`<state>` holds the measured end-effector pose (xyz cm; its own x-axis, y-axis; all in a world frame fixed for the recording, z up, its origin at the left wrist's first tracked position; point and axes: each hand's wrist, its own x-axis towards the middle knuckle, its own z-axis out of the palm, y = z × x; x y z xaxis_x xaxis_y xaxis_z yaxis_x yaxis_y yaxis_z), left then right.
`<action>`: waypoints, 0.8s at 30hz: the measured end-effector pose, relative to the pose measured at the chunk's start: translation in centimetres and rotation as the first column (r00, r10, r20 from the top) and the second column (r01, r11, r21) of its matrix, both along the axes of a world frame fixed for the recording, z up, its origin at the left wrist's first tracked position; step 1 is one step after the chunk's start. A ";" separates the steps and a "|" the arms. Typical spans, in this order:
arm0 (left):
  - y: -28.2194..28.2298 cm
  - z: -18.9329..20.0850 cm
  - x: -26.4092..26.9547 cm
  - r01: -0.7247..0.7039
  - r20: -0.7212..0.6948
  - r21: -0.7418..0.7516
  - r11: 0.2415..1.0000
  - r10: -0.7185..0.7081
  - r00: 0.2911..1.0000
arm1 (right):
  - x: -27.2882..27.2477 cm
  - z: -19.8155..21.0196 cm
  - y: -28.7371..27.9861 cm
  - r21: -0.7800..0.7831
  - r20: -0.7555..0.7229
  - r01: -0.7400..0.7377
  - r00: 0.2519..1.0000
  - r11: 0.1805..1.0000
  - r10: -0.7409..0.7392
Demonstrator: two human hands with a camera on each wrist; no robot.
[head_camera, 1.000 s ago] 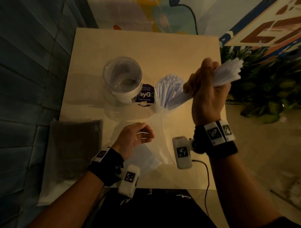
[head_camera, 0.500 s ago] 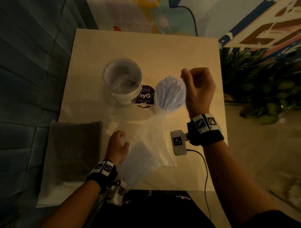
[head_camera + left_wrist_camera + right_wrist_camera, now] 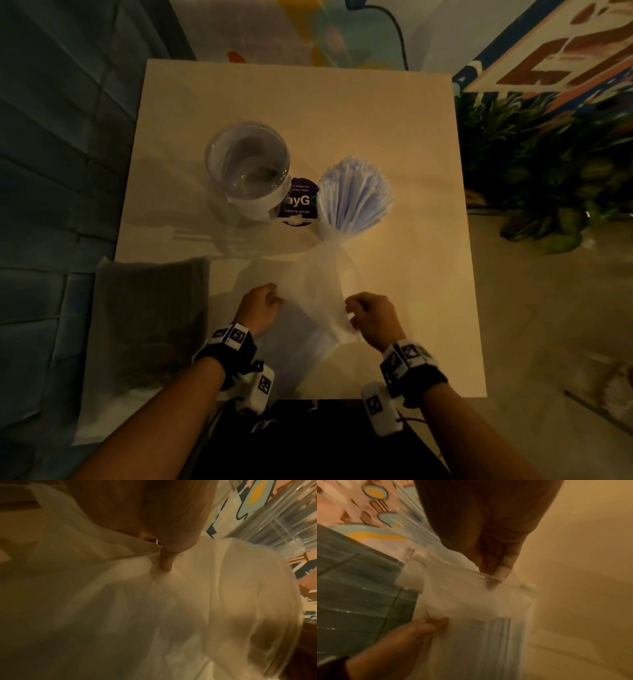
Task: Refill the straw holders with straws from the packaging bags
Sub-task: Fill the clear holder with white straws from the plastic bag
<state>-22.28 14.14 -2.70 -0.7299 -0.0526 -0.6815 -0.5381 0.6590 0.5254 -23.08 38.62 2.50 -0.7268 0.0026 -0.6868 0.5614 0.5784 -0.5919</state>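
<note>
Packaging bag (image 3: 313,301) pinched between both hands, left (image 3: 257,307), right (image 3: 371,317).

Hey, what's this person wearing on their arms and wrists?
Both forearms are bare, with no sleeves in view. The left wrist and right wrist each carry a black band with white square tags printed in black patterns. A small white boxy camera, also tagged, hangs off each band; a thin dark cable trails from the right one.
</note>
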 end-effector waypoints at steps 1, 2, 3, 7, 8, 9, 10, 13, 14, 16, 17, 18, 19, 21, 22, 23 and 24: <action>0.0 0.2 0.1 -0.002 -0.001 0.020 1.000 0.002 1.000 | 0.2 -0.1 -0.5 0.012 0.026 -0.059 0.998 0.998 0.059; 0.0 0.2 0.2 -0.003 -0.002 0.049 0.999 0.003 1.000 | 0.2 -0.2 -1.1 0.028 0.042 -0.117 0.992 0.993 0.115; 0.1 0.3 0.4 -0.003 0.001 0.091 0.996 0.003 1.000 | 0.1 -0.2 -1.6 0.047 0.058 -0.163 0.985 0.986 0.160; 0.9 1.3 0.9 -0.044 0.004 0.284 0.958 0.044 0.999 | -0.7 -1.2 -3.2 0.058 0.141 -0.234 0.964 0.971 0.224; 1.3 1.6 1.0 -0.055 0.001 0.323 0.945 0.057 0.998 | -0.8 -1.6 -3.4 0.058 0.158 -0.234 0.962 0.971 0.222; 1.6 1.9 1.1 -0.068 -0.004 0.354 0.933 0.074 0.997 | -0.9 -1.8 -3.5 0.053 0.174 -0.200 0.967 0.978 0.188; 1.9 2.0 1.1 -0.078 0.001 0.376 0.923 0.084 0.996 | -0.9 -1.9 -3.5 0.029 0.193 -0.130 0.974 0.991 0.122; 1.9 2.0 1.3 -0.076 -0.015 0.395 0.916 0.089 0.996 | -0.8 -1.7 -3.3 -0.027 0.178 0.031 0.984 0.999 -0.026; 1.9 2.0 1.2 -0.072 -0.020 0.387 0.919 0.086 0.996 | -0.8 -1.7 -3.2 -0.026 0.145 0.024 0.989 0.999 -0.020; 1.9 1.9 1.1 -0.052 -0.036 0.353 0.934 0.069 0.997 | -0.7 -1.6 -3.0 0.006 0.068 -0.041 0.997 0.999 0.040; 1.9 2.0 1.0 -0.034 -0.047 0.335 0.941 0.053 0.997 | -0.7 -1.5 -3.0 0.030 0.045 -0.069 0.997 0.997 0.068; 2.0 2.0 1.0 -0.009 -0.064 0.319 0.948 0.031 0.997 | -0.7 -1.2 -3.0 0.050 0.019 -0.088 0.996 0.995 0.087; 1.9 1.8 1.0 0.026 -0.082 0.302 0.953 -0.001 0.997 | -0.7 -0.8 -2.9 0.068 -0.015 -0.086 0.996 0.994 0.087; 1.9 1.8 0.9 0.088 -0.101 0.256 0.963 -0.064 0.993 | -0.7 -0.3 -2.8 0.064 -0.107 -0.032 0.994 0.997 0.039; 2.0 2.1 0.9 0.117 -0.100 0.239 0.964 -0.095 0.990 | -0.8 0.1 -2.7 0.036 -0.148 0.020 0.989 0.999 -0.014; 2.0 2.1 0.8 0.145 -0.100 0.223 0.964 -0.125 0.987 | -0.9 -0.1 -2.5 -0.001 -0.186 0.071 0.980 0.997 -0.070; 2.0 2.2 0.7 0.171 -0.106 0.211 0.962 -0.152 0.983 | -1.1 -0.3 -2.3 -0.040 -0.203 0.119 0.971 0.992 -0.125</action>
